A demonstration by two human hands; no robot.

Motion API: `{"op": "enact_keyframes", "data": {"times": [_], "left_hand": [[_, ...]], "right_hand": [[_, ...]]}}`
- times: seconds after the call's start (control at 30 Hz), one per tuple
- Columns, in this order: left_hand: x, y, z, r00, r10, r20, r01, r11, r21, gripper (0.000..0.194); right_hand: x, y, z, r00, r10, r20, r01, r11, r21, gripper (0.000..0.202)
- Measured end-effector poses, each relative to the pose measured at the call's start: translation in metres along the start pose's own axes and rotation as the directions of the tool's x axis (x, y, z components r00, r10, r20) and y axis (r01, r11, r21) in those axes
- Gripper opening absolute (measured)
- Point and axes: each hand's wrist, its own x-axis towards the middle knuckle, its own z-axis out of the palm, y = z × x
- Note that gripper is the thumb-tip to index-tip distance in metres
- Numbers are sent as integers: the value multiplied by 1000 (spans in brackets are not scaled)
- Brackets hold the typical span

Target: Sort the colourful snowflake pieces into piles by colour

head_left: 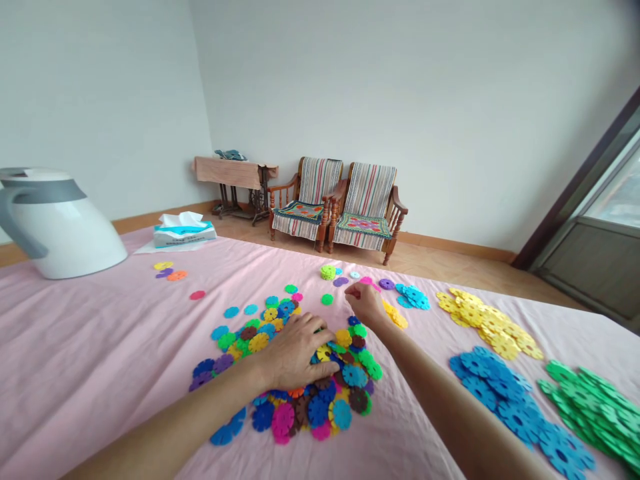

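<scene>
A heap of small notched plastic discs (pixel 259 342) in mixed colours covers the middle of the pink tablecloth. On top of it rests my left hand (pixel 300 353), its fingers apart and touching the discs. My right hand (pixel 366 303) is beyond the heap's right side with its fingers pinched together; what they hold, if anything, is hidden. Close to it are magenta discs (pixel 369 282), a purple stack (pixel 387 284), a light green stack (pixel 328 272), a single green disc (pixel 327 299) and orange-yellow discs (pixel 396 315).
Larger piles of yellow discs (pixel 485 320), blue discs (pixel 515 400) and green discs (pixel 595 407) lie on the right. A white jug (pixel 80 227) and a tissue box (pixel 184 235) stand at the left. Past the tablecloth (pixel 125 347) are two wooden chairs (pixel 367 200).
</scene>
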Motion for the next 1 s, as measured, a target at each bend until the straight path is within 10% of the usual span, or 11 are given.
{"op": "enact_keyframes", "data": {"times": [0.37, 0.57, 1.0], "left_hand": [[3, 0, 0, 1000, -18, -25, 16, 997, -77, 41], [3, -2, 1, 999, -16, -39, 12, 996, -93, 29], [6, -22, -8, 970, -162, -182, 134, 979, -155, 29]], "right_hand": [[-73, 36, -32, 981, -190, 48, 187, 980, 65, 21], [-82, 29, -32, 924, -368, 107, 372, 928, -27, 40], [-86, 23, -41, 919, -321, 229, 360, 920, -153, 28]]}}
